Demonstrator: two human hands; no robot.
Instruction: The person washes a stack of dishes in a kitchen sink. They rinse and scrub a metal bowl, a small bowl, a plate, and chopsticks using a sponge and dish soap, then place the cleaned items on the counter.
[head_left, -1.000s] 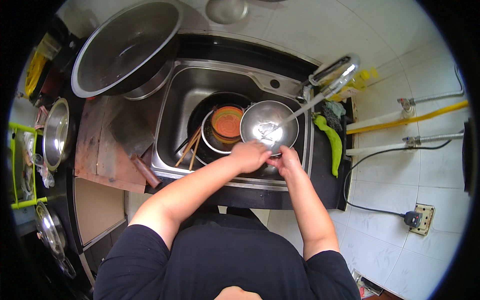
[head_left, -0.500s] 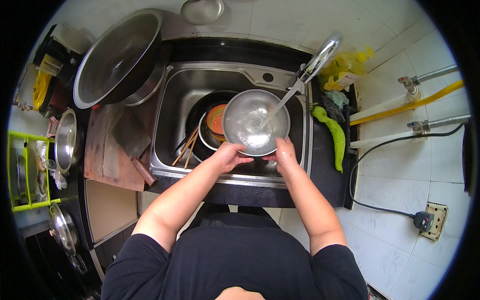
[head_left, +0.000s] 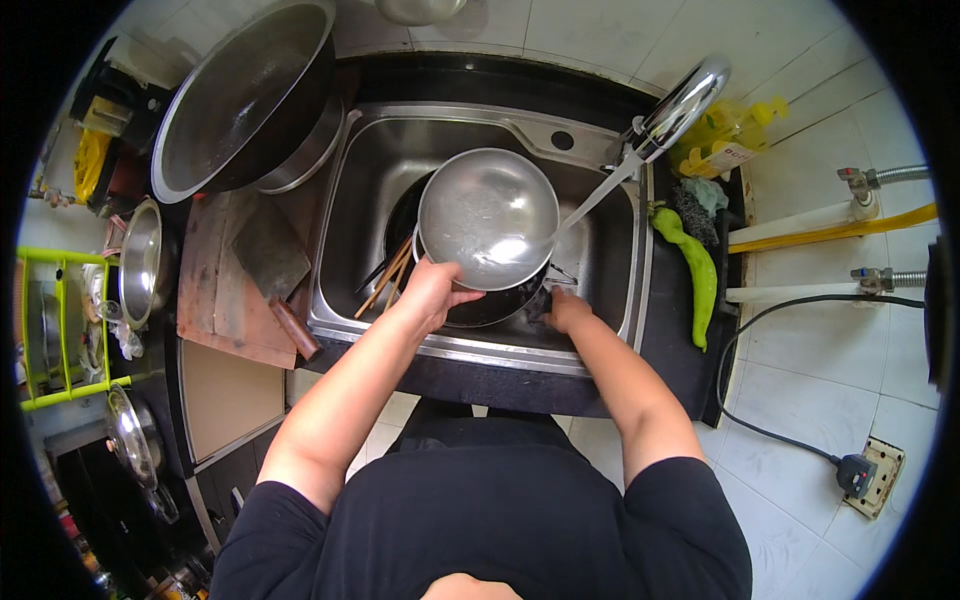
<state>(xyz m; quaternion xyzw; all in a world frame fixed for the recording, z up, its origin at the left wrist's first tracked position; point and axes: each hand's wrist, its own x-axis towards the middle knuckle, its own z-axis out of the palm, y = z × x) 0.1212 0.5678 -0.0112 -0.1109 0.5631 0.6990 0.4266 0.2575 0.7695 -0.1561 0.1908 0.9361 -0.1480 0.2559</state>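
Note:
A round metal bowl [head_left: 487,215] is held over the sink [head_left: 375,150]. My left hand [head_left: 437,293] grips its near-left rim, thumb on top. Water from the faucet [head_left: 690,105] runs down past the bowl's right edge. Down in the sink to the right of the bowl, my right hand [head_left: 566,308] has its fingers curled at a dark, crumpled-looking thing, too unclear to name. Under the bowl lies a dark round pan [head_left: 480,318], mostly hidden. Wooden chopsticks [head_left: 390,280] lean on its left side.
A cleaver [head_left: 268,250] lies on a wooden cutting board [head_left: 215,295] left of the sink, with a large metal basin [head_left: 245,95] behind. To the right are a green pepper [head_left: 690,265], a scouring pad [head_left: 693,212] and a yellow soap bottle [head_left: 725,140].
My right hand has let go of the bowl and moved down into the sink. The bowl has shifted left and away from under the stream; the orange bowls beneath are now hidden.

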